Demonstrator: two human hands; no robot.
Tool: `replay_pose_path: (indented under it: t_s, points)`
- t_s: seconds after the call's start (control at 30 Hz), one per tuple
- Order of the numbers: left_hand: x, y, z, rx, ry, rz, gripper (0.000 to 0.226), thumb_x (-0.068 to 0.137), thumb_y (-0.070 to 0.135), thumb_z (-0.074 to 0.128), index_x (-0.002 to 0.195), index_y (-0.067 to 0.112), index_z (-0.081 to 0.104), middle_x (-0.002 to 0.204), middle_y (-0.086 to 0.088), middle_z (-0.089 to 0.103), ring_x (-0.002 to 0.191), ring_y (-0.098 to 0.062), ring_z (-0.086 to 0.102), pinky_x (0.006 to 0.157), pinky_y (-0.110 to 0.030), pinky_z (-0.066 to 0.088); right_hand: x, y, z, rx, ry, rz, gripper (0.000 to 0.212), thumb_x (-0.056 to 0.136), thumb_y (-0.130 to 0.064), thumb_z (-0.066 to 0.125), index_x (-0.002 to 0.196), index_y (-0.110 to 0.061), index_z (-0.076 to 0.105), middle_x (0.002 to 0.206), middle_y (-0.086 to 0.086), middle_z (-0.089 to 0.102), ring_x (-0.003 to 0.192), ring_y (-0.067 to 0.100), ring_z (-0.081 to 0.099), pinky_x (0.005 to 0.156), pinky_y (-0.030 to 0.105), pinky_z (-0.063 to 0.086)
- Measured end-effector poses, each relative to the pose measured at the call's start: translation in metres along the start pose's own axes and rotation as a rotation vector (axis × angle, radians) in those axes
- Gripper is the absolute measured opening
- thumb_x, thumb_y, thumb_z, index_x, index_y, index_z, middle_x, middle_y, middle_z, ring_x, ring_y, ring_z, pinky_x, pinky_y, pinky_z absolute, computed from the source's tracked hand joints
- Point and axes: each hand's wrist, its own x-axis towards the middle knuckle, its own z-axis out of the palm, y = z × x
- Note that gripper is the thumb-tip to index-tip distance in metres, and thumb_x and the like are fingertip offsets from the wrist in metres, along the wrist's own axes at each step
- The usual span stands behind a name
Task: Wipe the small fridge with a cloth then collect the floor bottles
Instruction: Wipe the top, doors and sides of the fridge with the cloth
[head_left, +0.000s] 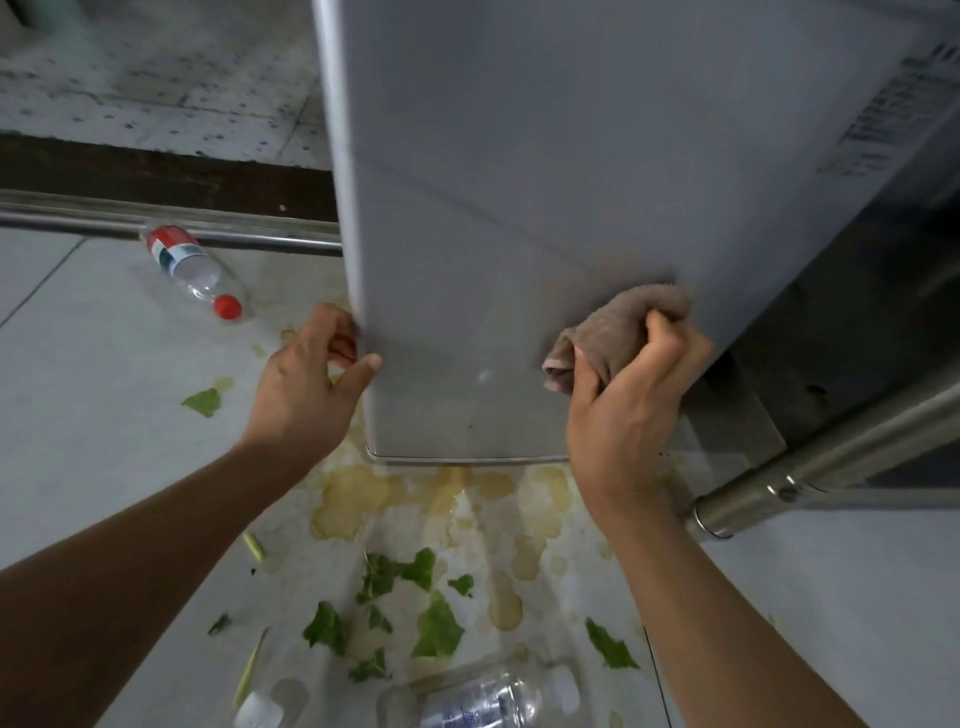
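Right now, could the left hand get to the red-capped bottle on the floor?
Probably yes: the left hand only grips the fridge edge, holding nothing, and bare floor lies between it and the red-capped bottle.

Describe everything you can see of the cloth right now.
The cloth is a small brownish-beige terry towel, bunched into a wad with a lighter hem edge showing at its lower left. The right hand grips it in a closed fist, fingers wrapped over its right side, and presses its upper part against the grey front of the small fridge, low on the panel towards its right edge. Whether it is damp cannot be told.
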Motion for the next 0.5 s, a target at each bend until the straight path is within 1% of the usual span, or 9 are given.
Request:
replay_pose_path:
  t_s: [0.07, 0.1, 0.17, 0.23, 0.27, 0.3, 0.37, 0.47, 0.5]
  points:
    - [0.001, -0.001, 0.000, -0.001, 0.001, 0.003, 0.015, 0.090, 0.023, 0.058, 0.100, 0.015, 0.049, 0.091, 0.005, 0.057, 0.086, -0.012, 0.054, 0.073, -0.027, 0.041, -0.016, 0.010, 0.011, -0.013, -0.021, -0.158, 0.033, 0.091, -0.021, 0.062, 0.113, -0.004, 0.044, 0.114, 0.020, 0.046, 0.095, 0.030, 0.052, 0.074, 0.035, 0.050]
    - [0.001, -0.002, 0.000, 0.003, 0.001, 0.005, 0.016, 0.090, 0.023, 0.058, 0.101, 0.015, 0.049, 0.091, 0.005, 0.057, 0.085, -0.012, 0.055, 0.073, -0.025, 0.040, -0.029, 0.017, 0.016, -0.043, -0.075, -0.257, 0.032, 0.087, -0.014, 0.065, 0.110, -0.005, 0.043, 0.111, 0.018, 0.044, 0.091, 0.032, 0.051, 0.071, 0.038, 0.048]
    - [0.002, -0.005, 0.001, 0.006, 0.006, 0.011, 0.016, 0.090, 0.024, 0.058, 0.101, 0.015, 0.049, 0.091, 0.005, 0.057, 0.084, -0.011, 0.054, 0.066, -0.018, 0.039, -0.057, 0.031, 0.024, -0.130, -0.256, -0.493, 0.044, 0.072, 0.000, 0.072, 0.104, -0.007, 0.042, 0.102, 0.015, 0.041, 0.078, 0.031, 0.049, 0.063, 0.040, 0.043]
    - [0.003, -0.005, 0.000, 0.007, 0.003, 0.007, 0.015, 0.090, 0.024, 0.058, 0.099, 0.018, 0.047, 0.090, 0.005, 0.056, 0.083, -0.010, 0.053, 0.061, -0.011, 0.034, -0.074, 0.036, 0.027, -0.196, -0.432, -0.682, 0.047, 0.068, 0.003, 0.073, 0.101, -0.011, 0.043, 0.097, 0.013, 0.040, 0.070, 0.030, 0.051, 0.058, 0.039, 0.042]
    - [0.003, -0.005, -0.001, 0.004, -0.008, -0.002, 0.015, 0.090, 0.025, 0.058, 0.098, 0.019, 0.046, 0.091, 0.006, 0.056, 0.083, -0.010, 0.053, 0.062, -0.011, 0.035, -0.076, 0.035, 0.028, -0.206, -0.462, -0.713, 0.045, 0.069, 0.003, 0.072, 0.100, -0.012, 0.043, 0.097, 0.013, 0.040, 0.069, 0.029, 0.051, 0.057, 0.039, 0.043]
    - [0.004, -0.005, -0.002, -0.004, -0.024, -0.010, 0.016, 0.090, 0.025, 0.058, 0.099, 0.020, 0.046, 0.091, 0.006, 0.056, 0.083, -0.010, 0.053, 0.063, -0.015, 0.038, -0.072, 0.033, 0.028, -0.191, -0.444, -0.705, 0.042, 0.070, 0.002, 0.072, 0.097, -0.013, 0.044, 0.098, 0.012, 0.040, 0.071, 0.029, 0.051, 0.058, 0.039, 0.043]
    - [0.006, -0.007, -0.005, -0.029, -0.055, -0.014, 0.018, 0.089, 0.024, 0.060, 0.102, 0.020, 0.048, 0.093, 0.007, 0.057, 0.084, -0.009, 0.055, 0.070, -0.023, 0.041, -0.053, 0.020, 0.025, -0.150, -0.314, -0.658, 0.036, 0.074, 0.001, 0.070, 0.096, -0.014, 0.046, 0.104, 0.011, 0.042, 0.077, 0.028, 0.049, 0.060, 0.038, 0.043]
    - [0.005, -0.016, -0.010, -0.043, -0.120, -0.026, 0.022, 0.088, 0.018, 0.061, 0.105, 0.022, 0.048, 0.098, 0.010, 0.058, 0.083, -0.004, 0.057, 0.068, -0.019, 0.042, -0.013, -0.009, 0.017, -0.051, -0.016, -0.613, 0.032, 0.081, 0.005, 0.064, 0.104, -0.012, 0.051, 0.105, 0.009, 0.042, 0.082, 0.024, 0.047, 0.062, 0.035, 0.044]
    - [0.004, -0.020, -0.011, -0.032, -0.156, -0.034, 0.021, 0.088, 0.015, 0.060, 0.106, 0.022, 0.050, 0.099, 0.011, 0.058, 0.084, -0.003, 0.057, 0.069, -0.019, 0.044, -0.006, -0.017, 0.017, -0.012, 0.042, -0.603, 0.030, 0.084, 0.006, 0.062, 0.106, -0.012, 0.052, 0.105, 0.008, 0.042, 0.082, 0.023, 0.048, 0.065, 0.034, 0.044]
